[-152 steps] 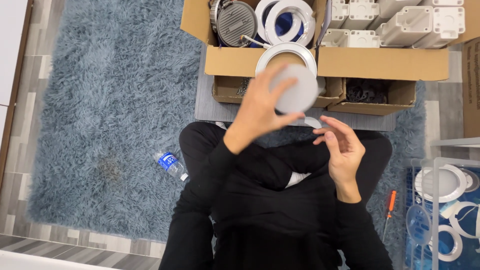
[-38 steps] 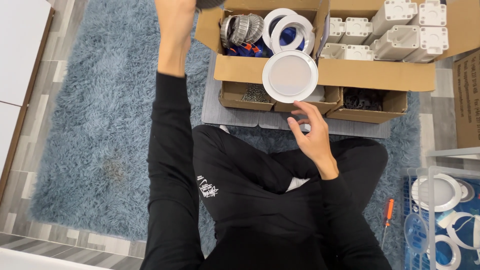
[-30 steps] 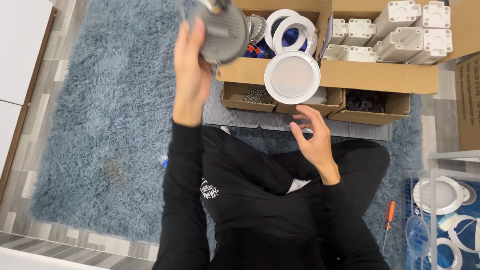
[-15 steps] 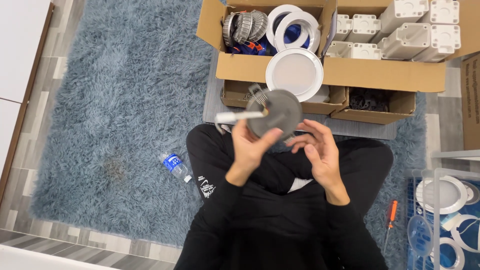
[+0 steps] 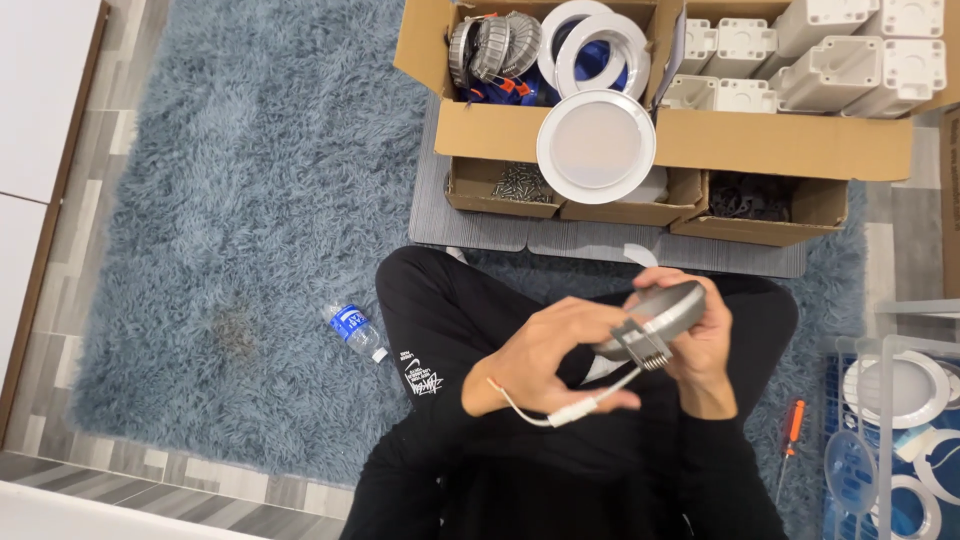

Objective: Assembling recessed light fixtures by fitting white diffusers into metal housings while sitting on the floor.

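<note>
Hands meet over the lap of a person sitting cross-legged on a blue rug (image 5: 220,200). The left hand (image 5: 545,355) and the right hand (image 5: 700,345) both have their fingers clamped on a grey round lamp housing (image 5: 655,312), held tilted on edge between them, near the middle of the scene. A metal spring clip (image 5: 645,345) sticks out from its side, and a thin white wire (image 5: 540,412) with a plug hangs below the left hand.

The loose wire could snag on a finger or sleeve and tug the housing out of its tilted grip; the spring clip looks able to snap onto a fingertip resting close to it.

Beyond the knees, cardboard boxes (image 5: 560,130) hold more lamp parts, with a white round lamp (image 5: 596,147) leaning on one. A water bottle (image 5: 355,330) lies to the left, an orange screwdriver (image 5: 790,430) to the right. The underside of the housing is hidden, and the small parts in the low trays are too small to identify.
</note>
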